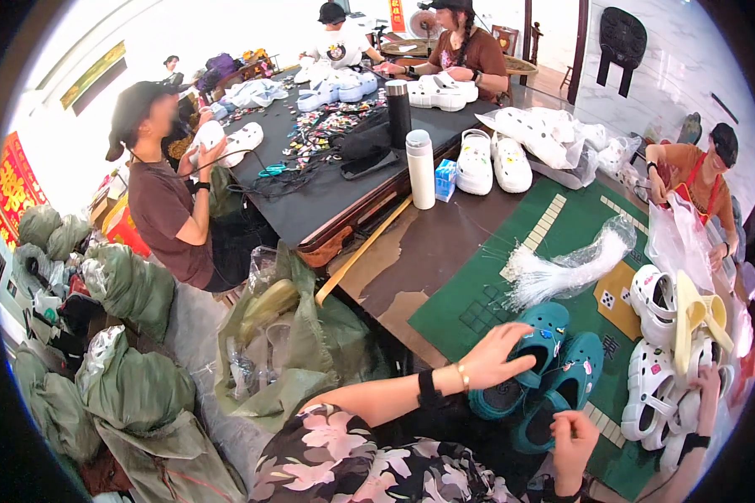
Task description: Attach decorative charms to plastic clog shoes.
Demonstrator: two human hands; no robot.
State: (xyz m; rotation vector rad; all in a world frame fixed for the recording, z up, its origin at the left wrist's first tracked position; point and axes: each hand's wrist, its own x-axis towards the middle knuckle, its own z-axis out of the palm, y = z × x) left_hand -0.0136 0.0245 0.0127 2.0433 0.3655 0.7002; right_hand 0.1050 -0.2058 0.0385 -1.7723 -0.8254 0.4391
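Observation:
Two teal clogs with small charms lie side by side on the green mat [478, 302] in front of me. My left hand [497, 355], with a black wristband and a thin bracelet, lies over the upper teal clog [548, 325] and grips its side. My right hand [574, 436] is curled into a fist at the heel end of the nearer teal clog [572, 381]; nothing shows between its fingers. My flowered clothing fills the lower edge.
White clogs [653, 381] and a yellow one [695, 317] are piled at the right, where another person's hand [708, 382] reaches in. A bundle of clear plastic ties [566, 267] lies on the mat. Bottles [420, 168], more white clogs and charms cover the black table [310, 197]. Several people sit around. Green sacks [134, 394] crowd the floor at left.

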